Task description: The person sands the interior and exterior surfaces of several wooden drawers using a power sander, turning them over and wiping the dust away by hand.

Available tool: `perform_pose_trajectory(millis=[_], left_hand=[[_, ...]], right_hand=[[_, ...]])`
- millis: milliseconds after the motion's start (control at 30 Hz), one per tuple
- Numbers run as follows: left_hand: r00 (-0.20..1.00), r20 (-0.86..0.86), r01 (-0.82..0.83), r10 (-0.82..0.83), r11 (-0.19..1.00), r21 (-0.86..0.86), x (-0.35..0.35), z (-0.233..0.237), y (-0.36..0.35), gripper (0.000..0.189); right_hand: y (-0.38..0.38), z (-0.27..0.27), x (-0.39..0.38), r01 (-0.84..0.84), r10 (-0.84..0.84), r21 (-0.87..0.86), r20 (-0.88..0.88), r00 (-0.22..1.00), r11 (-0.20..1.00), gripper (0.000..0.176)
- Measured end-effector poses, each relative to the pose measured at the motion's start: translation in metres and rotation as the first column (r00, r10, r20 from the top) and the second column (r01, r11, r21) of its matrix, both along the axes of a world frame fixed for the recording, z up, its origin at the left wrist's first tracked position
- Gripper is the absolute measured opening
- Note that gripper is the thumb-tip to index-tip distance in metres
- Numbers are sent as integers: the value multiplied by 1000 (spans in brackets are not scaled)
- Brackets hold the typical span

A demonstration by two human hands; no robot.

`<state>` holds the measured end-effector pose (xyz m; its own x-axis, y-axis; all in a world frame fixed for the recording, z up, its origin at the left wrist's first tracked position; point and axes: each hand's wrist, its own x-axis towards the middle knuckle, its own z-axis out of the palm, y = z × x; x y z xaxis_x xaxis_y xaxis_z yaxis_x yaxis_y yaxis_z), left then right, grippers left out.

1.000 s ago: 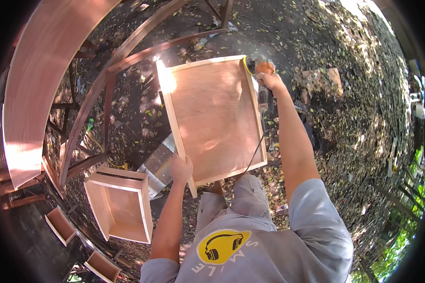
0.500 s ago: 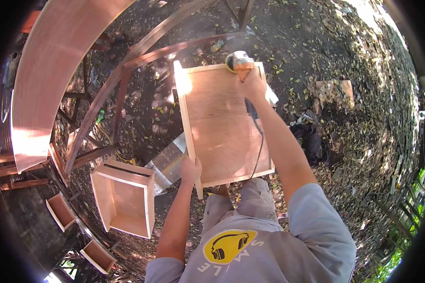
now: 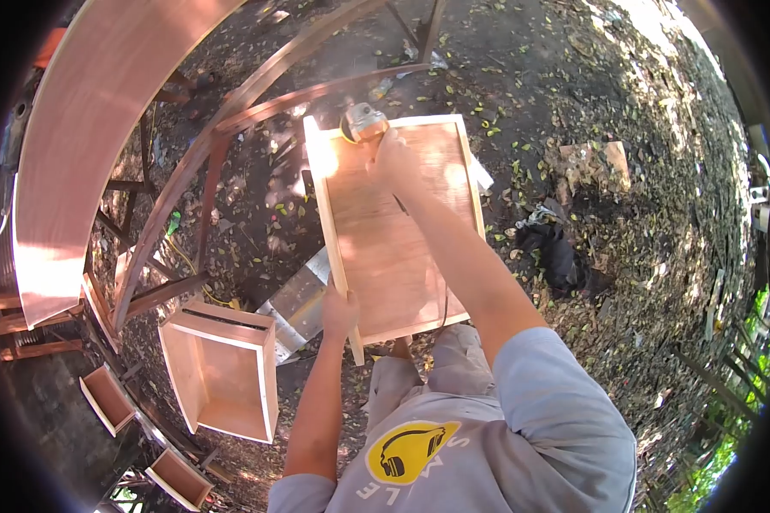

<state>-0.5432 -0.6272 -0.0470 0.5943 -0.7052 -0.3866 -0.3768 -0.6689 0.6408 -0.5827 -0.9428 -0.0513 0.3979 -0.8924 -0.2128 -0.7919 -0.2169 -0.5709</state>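
Note:
A wooden drawer [image 3: 395,256] with a pale rim lies in front of my legs, its inner panel facing up. My right hand [image 3: 392,164] is wrapped around an orange and silver angle grinder [image 3: 368,125] with a yellow disc. The disc sits right at the drawer's far rim, near the far left corner. From the tool a dark cord runs down across the panel, partly hidden under my right arm. My left hand [image 3: 340,313] grips the long board [image 3: 326,197] on the drawer's left side, close to its near end.
Another wooden drawer [image 3: 270,376] stands at the lower left, with a metal-looking sheet [image 3: 295,299] beside it. Wooden frame beams [image 3: 231,120] and a large reddish panel [image 3: 85,154] fill the upper left. A black bag-like heap [image 3: 556,256] lies on the leaf-strewn ground.
My right hand has carried the grinder leftward along the drawer's far rim, from near the right corner to near the left one. My left hand keeps its hold on the side board.

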Motion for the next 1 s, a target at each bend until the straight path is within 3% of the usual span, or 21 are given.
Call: perform_pose_trajectory(millis=[100,300,333,433,533,667,700,900,1000], left_hand=[[1000,5,25,-25,1000,13,1,4,-1,61],[997,73,28,-29,999,21,-2,-8,4,59],[997,65,31,-32,999,23,-4,-5,5,58],[998,56,39,-40,999,12,-4,-4,4,58],[998,45,46,-46,999,7,-3,1,2,58],[997,45,66,-66,998,-2,-2,4,0,58],[995,61,75,-74,997,-25,-1,2,1,58],[992,73,107,-108,994,11,2,-2,-1,57],[991,82,97,-103,993,74,2,-3,-2,54]], right_hand=[[-17,-1,-36,110,-110,0,-84,990,994,50],[-75,-20,-123,316,-300,36,-229,926,948,67],[-80,-5,-129,343,-307,67,-310,900,937,68],[-83,-7,-156,284,-253,66,-297,921,956,65],[-54,-8,-167,247,-209,76,-331,920,966,61],[7,-19,-188,311,-308,-10,-180,934,950,59],[23,-6,-191,355,-343,40,-174,923,934,56],[135,0,-247,445,-415,44,-292,862,894,55],[200,3,-278,476,-446,63,-259,857,877,54]])
